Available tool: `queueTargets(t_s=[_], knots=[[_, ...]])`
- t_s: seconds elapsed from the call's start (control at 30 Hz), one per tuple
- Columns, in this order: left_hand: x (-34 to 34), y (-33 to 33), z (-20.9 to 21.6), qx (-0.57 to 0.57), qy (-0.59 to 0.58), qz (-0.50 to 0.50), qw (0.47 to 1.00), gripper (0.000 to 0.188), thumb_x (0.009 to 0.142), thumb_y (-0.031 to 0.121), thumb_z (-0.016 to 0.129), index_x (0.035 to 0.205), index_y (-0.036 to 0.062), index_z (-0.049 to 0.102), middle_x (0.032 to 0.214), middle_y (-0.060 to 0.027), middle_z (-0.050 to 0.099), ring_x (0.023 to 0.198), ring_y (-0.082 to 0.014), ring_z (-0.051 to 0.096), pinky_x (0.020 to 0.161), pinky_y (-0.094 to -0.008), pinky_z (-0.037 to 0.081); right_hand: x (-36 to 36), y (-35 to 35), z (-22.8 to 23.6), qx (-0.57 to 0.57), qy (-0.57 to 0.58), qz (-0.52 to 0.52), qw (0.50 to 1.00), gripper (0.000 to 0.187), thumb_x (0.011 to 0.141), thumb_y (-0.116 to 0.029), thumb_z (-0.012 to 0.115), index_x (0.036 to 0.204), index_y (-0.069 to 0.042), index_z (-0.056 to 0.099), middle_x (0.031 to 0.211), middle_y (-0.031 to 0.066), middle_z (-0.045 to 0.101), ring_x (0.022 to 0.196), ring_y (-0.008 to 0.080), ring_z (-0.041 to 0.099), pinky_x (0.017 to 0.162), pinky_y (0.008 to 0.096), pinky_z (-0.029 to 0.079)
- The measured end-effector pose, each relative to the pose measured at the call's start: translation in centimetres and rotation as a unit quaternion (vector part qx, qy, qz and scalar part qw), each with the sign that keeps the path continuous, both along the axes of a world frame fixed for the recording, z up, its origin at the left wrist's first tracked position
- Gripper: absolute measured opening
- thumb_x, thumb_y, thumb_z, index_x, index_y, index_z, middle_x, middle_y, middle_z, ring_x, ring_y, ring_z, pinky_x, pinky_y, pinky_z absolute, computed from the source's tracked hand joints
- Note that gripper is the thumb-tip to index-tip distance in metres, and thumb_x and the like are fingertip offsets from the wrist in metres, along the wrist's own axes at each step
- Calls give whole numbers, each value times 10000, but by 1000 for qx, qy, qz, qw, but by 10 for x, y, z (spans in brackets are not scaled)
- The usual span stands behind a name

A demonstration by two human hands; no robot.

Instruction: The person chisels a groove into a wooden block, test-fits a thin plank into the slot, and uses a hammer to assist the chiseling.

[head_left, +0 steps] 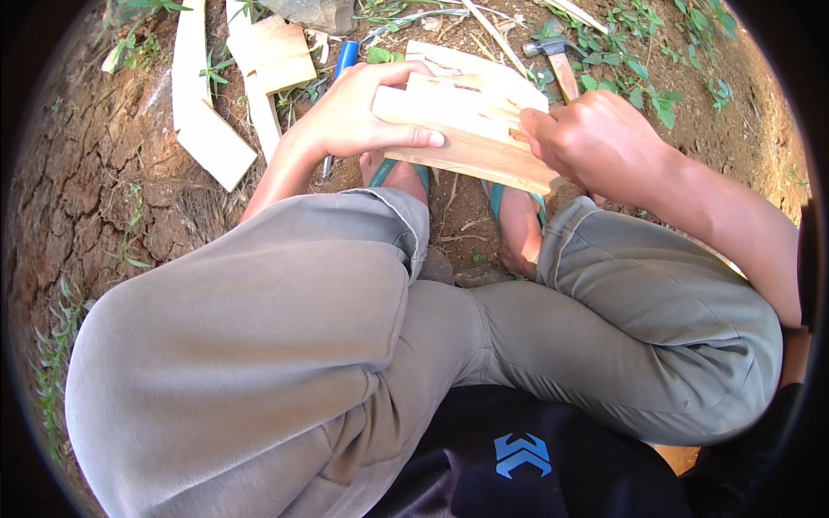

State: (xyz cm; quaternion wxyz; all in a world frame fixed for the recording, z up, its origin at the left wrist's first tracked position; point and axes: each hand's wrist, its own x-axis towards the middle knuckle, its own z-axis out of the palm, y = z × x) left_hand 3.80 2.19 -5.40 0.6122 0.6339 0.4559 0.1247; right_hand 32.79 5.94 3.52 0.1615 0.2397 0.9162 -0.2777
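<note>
Above my feet, a pale wooden piece made of boards lies at a slant, its upper face washed out by sunlight. My left hand grips its left end, thumb along the near face and fingers over the far side. At the right end, my right hand is closed in a fist, knuckles up, its thumb and forefinger against the wood beside a small dark notch. Whatever sits inside that fist is hidden. Just left of the boards, a blue-handled tool with a thin metal shaft is partly covered by my left hand.
A hammer with a wooden handle lies on the ground beyond my right hand. Pale wood strips and offcuts are at the far left, near a grey stone. Green weeds grow at the far right. My sandalled feet stand below the boards.
</note>
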Motion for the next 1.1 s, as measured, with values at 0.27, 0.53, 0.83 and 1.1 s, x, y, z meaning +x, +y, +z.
queueTargets(t_s=[0.27, 0.53, 0.83, 1.1], knots=[[-1, -2, 1, -32, -28, 7, 999, 611, 700, 377, 902, 1131, 23, 651, 984, -65, 693, 940, -173, 658, 860, -332, 521, 38, 45, 18, -103, -117, 42, 987, 155, 843, -138, 644, 759, -8, 633, 660, 214, 618, 663, 392, 647, 646, 485, 523], [-2, -1, -8, -5, -34, 11, 999, 594, 688, 417, 925, 1086, 40, 698, 947, -56, 721, 876, -168, 701, 793, -323, 560, 66, 41, -16, -308, 42, -416, 855, 340, 1084, -374, 463, 966, -60, 519, 692, -41, 387, 597, 73, 397, 549, 280, 363], [-2, -4, -9, 17, -37, -3, 999, 562, 701, 377, 911, 1090, 48, 673, 937, -66, 716, 861, -174, 686, 818, -338, 544, 57, 29, -50, -295, 74, -266, 915, 346, 948, -241, 688, 891, -88, 384, 851, 40, 530, 793, 143, 555, 703, 304, 477], [-3, -5, -7, -6, -27, -14, 1000, 570, 696, 353, 913, 1109, 52, 660, 923, -67, 716, 867, -169, 674, 811, -329, 536, 58, 7, -64, -419, 124, -318, 841, 396, 834, 6, 721, 897, -88, 341, 938, 79, 634, 880, 105, 640, 754, 295, 559]])
